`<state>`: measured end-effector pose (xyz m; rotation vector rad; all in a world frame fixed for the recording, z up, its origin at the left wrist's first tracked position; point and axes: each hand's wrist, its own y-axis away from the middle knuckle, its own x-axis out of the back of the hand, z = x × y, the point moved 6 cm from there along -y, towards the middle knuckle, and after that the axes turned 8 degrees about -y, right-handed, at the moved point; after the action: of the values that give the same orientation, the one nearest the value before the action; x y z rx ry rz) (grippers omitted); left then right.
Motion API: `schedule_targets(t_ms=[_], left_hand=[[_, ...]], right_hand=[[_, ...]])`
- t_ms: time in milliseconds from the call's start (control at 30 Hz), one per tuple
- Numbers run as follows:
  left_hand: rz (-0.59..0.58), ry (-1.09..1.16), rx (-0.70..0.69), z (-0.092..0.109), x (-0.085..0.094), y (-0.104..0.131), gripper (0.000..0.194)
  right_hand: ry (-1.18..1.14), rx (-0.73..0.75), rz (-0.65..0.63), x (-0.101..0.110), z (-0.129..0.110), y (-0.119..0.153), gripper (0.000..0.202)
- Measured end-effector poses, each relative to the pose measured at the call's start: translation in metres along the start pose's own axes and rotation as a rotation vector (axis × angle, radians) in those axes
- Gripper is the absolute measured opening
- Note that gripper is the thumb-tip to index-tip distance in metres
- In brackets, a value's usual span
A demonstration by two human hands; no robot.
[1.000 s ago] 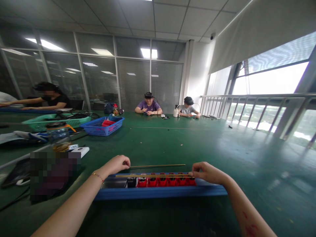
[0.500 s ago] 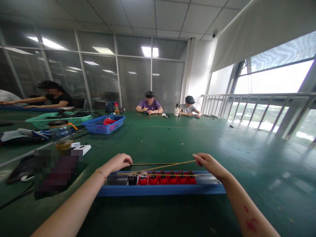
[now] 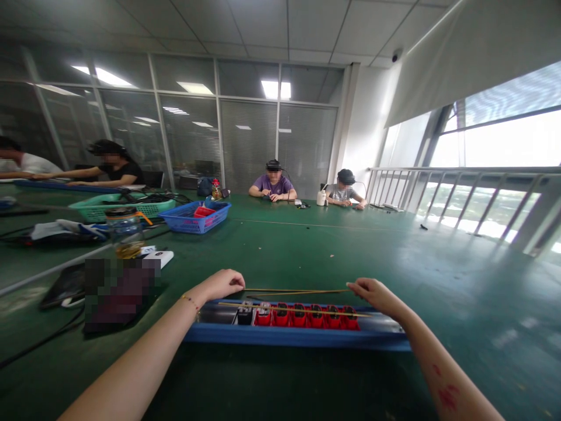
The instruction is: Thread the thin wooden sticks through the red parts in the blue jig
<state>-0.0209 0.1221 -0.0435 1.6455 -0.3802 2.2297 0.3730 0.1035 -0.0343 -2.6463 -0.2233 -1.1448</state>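
Note:
My left hand (image 3: 228,283) is closed in a pinch at the left end of a thin yellowish stick (image 3: 280,289), just behind a long blue tray (image 3: 298,337). My right hand (image 3: 369,290) pinches the right end of a second thin stick, which crosses the first at a slight angle. Another thin stick (image 3: 302,311) lies lengthwise over the tray. Inside the metal-lined tray stands a row of several red blocks (image 3: 299,319) with black tops. A black block (image 3: 245,316) is at the row's left end.
On the left are a blue basket (image 3: 193,223), a green basket (image 3: 120,208) with cables, a glass jar (image 3: 125,237) and a dark pouch (image 3: 125,298). Across the green table (image 3: 280,251) sit a person in purple (image 3: 275,186) and another person (image 3: 344,190).
My right hand has lowered its stick, so it now lies nearly in line with the left-hand one. The view has shifted, and everything appears slightly further right.

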Motion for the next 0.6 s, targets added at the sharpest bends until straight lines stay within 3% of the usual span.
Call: schedule_targets(t_ms=[300,467,600], left_hand=[[-0.031,0.016,0.029,0.005,-0.001,0.001,0.037],[0.000,0.030,0.023,0.004,-0.001,0.000,0.033],[0.042,0.064,0.023,0.007,0.005,0.001,0.033]], right_hand=[[0.459,0.142,-0.126,-0.030,-0.017,-0.035,0.035],[0.448,0.177,-0.202,-0.043,-0.016,-0.047,0.033],[0.305,0.161,-0.189,-0.047,-0.010,-0.049,0.030]])
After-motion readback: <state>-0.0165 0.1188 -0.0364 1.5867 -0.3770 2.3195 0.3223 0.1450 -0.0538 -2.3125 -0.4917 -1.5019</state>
